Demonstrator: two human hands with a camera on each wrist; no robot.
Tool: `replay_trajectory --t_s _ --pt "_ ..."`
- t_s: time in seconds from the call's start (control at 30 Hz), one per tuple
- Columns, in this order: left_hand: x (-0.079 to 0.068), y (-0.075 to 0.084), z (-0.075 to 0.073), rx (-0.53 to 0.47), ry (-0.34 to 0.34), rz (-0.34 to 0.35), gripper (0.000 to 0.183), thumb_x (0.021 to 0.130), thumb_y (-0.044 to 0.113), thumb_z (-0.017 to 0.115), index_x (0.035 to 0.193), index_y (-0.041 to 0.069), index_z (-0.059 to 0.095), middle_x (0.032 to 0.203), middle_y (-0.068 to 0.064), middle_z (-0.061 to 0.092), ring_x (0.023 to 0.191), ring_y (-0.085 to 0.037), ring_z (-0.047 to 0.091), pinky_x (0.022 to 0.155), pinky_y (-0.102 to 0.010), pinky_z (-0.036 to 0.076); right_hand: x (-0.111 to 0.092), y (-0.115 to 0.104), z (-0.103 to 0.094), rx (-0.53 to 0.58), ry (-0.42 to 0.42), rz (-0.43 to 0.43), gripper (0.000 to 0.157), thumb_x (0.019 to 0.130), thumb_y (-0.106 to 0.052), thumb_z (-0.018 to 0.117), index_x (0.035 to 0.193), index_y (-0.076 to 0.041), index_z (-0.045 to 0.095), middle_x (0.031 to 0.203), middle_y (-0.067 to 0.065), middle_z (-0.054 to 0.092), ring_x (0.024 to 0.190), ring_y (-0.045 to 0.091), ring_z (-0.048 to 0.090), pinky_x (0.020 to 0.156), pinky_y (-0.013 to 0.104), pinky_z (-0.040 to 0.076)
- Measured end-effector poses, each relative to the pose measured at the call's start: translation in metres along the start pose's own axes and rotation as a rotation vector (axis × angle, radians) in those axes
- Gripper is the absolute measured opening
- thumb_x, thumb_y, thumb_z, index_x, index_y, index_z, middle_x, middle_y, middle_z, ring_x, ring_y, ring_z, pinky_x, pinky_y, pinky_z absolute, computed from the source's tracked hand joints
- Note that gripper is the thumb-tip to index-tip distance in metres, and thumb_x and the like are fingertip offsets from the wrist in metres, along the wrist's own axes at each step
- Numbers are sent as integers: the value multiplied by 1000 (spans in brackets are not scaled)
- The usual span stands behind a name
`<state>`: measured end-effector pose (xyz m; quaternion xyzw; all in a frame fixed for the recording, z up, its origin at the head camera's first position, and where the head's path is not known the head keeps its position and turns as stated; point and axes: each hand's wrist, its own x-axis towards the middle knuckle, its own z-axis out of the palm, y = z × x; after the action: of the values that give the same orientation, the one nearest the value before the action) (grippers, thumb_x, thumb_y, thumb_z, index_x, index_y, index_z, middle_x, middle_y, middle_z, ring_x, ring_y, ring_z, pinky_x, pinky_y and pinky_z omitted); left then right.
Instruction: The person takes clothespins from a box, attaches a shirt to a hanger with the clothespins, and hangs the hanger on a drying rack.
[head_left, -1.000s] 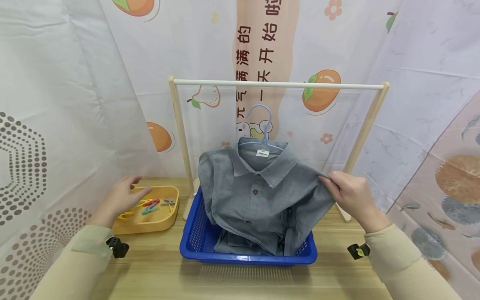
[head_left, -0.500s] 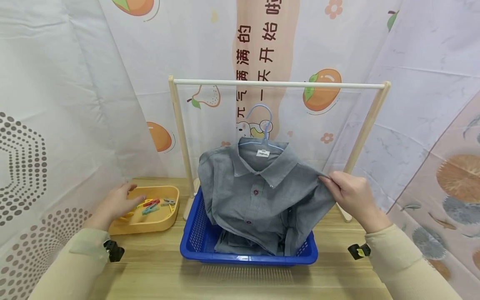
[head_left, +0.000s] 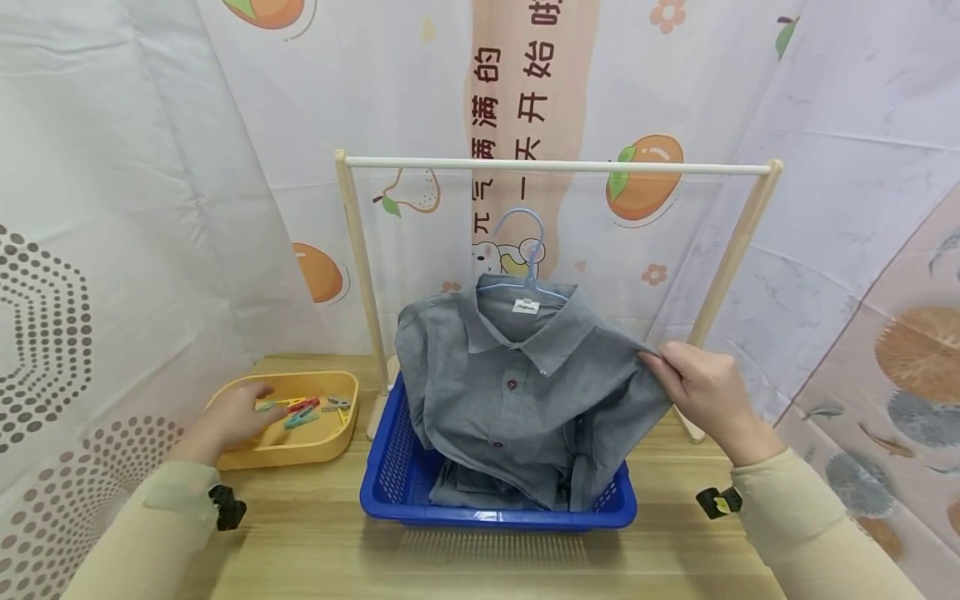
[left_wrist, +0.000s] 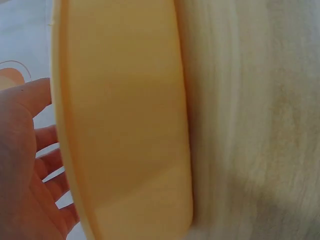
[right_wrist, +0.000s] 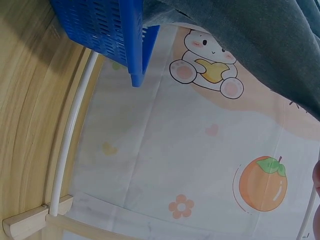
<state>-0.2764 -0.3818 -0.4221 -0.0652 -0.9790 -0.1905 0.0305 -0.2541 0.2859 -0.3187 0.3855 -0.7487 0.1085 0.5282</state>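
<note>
A grey button-up shirt sits on a light blue hanger, its lower part bunched in a blue basket. My right hand pinches the shirt near the shoulder on the right and draws the cloth outward. In the right wrist view only a sliver of that hand shows at the right edge. Over the left part of a yellow tray is my left hand, fingers loosely spread. Clothespins lie in the tray beside its fingertips. The tray wall hides part of those fingers in the left wrist view.
A rack with a white bar and wooden posts stands behind the basket. The hanger's hook is below the bar, apart from it. Printed curtains enclose the wooden table at the back and sides.
My left hand has moved down and slightly left, lower over the yellow tray. The right hand, shirt and basket stay where they were.
</note>
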Motion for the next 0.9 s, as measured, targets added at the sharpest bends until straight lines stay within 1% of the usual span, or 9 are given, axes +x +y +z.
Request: replay_trajectory --t_s 0.2,0.3,0.43,0.53,0.67,0.73,0.8,0.83,0.9 --pt "2 2 9 23 -27 17 60 98 34 67 132 -15 56 129 -37 57 117 -56 53 92 -67 45 0 1 1 7 2 2 46 108 -35 52 67 -16 46 61 -10 35 51 2 28 41 23 27" --pt "4 3 13 19 -46 40 57 97 31 69 130 -14 58 127 -36 58 115 -55 55 91 -66 46 0 1 2 5 3 1 46 108 -35 52 67 -16 46 61 -10 35 51 2 28 41 23 26" --pt "9 3 19 14 -51 85 51 95 27 72 126 -12 61 123 -33 62 113 -53 57 90 -65 47 0 2 2 4 -1 1 46 108 -35 52 67 -15 47 61 -9 36 51 2 28 41 24 27" --pt "13 3 23 27 -38 108 46 94 26 73 121 -9 65 118 -28 66 110 -49 60 90 -63 48 0 2 2 5 -3 1 45 108 -35 52 67 -15 47 61 -9 37 51 3 29 41 24 28" --pt "15 9 24 26 -59 112 40 93 26 75 117 -5 68 110 -21 69 98 -39 64 82 -58 51 0 2 2 4 -3 -4 46 108 -36 52 66 -16 45 61 -9 35 51 2 28 41 24 27" --pt "16 13 24 19 -79 105 38 93 26 75 115 -4 69 106 -18 69 91 -32 64 78 -54 52 0 2 2 4 -4 -5 47 108 -36 52 66 -16 43 61 -10 34 51 2 28 41 23 26" --pt "17 17 25 13 -97 102 35 93 26 75 113 -2 70 104 -15 69 88 -28 63 77 -53 52 0 2 2 5 -5 -5 47 108 -36 52 66 -17 42 61 -10 33 51 2 27 41 23 26" --pt "17 19 25 12 -104 96 34 93 27 74 113 -1 70 104 -13 70 88 -27 63 77 -52 52 0 2 2 5 -5 -4 47 108 -36 52 66 -17 42 61 -10 33 51 2 27 41 23 26" --pt "19 22 26 9 -113 95 34 94 27 74 113 -1 71 107 -14 70 93 -30 65 82 -55 52 0 2 3 6 -4 -3 47 108 -36 52 66 -17 43 61 -10 34 51 2 28 41 24 26"
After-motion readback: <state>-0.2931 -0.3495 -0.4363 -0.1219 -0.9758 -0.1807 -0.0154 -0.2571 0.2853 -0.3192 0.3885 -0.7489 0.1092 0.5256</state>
